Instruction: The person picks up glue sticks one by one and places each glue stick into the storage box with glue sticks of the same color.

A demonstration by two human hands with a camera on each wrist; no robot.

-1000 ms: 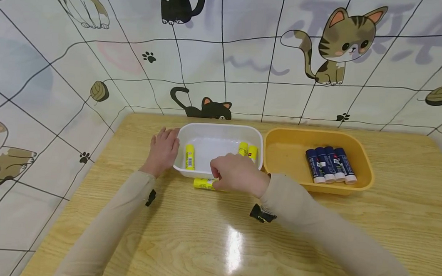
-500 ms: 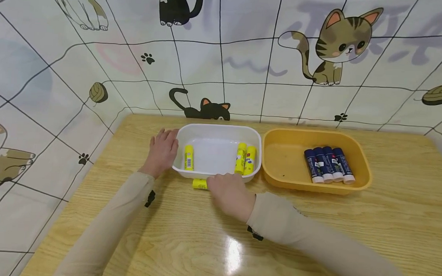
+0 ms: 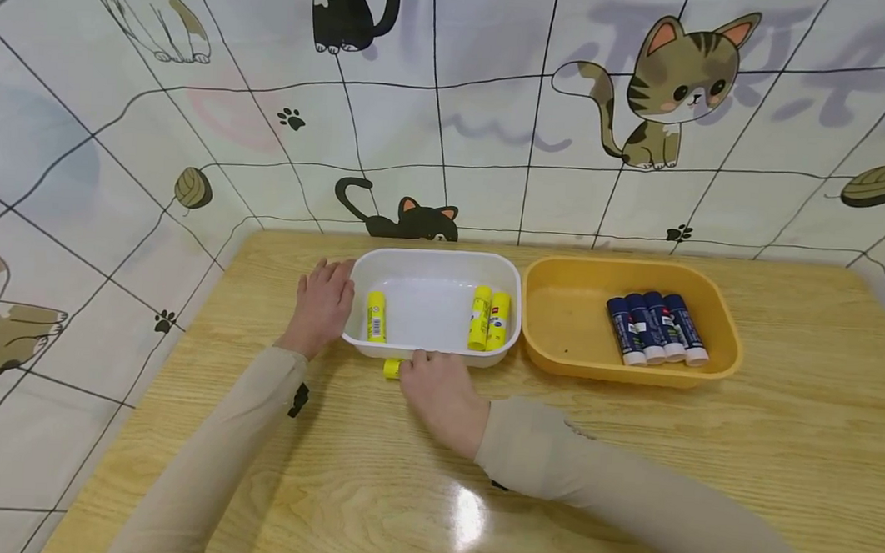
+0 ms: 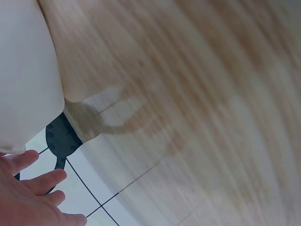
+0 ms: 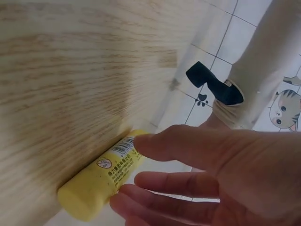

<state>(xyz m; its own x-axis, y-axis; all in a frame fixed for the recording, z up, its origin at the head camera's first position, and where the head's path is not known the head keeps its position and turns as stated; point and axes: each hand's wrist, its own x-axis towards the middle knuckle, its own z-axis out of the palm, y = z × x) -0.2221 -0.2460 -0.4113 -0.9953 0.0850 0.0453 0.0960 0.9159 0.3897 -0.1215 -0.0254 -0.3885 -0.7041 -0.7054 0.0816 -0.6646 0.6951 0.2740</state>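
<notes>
My right hand (image 3: pixel 443 400) is at the front of a white plastic tray (image 3: pixel 443 264), at a yellow glue stick (image 3: pixel 392 368) lying on the table. In the right wrist view, its thumb touches one side of this glue stick (image 5: pixel 106 176), with the fingers curled along the other. Against the tray's left end rests my left hand (image 3: pixel 319 305), its fingers extended; the left wrist view shows those fingers (image 4: pixel 47 181) spread beside the white wall. Inside the tray are a yellow glue stick (image 3: pixel 376 316) at left and two more (image 3: pixel 480 319) at right.
A yellow-orange tray (image 3: pixel 560 316) stands right beside the white one. Several dark blue glue sticks (image 3: pixel 638 328) with white ends lie side by side in its right half. A cat-printed cloth wall (image 3: pixel 493 171) rises behind the wooden table (image 3: pixel 326 488).
My right hand has moved down and left from over the white tray to the loose glue stick, uncovering the two at the tray's right. The left hand has stayed put.
</notes>
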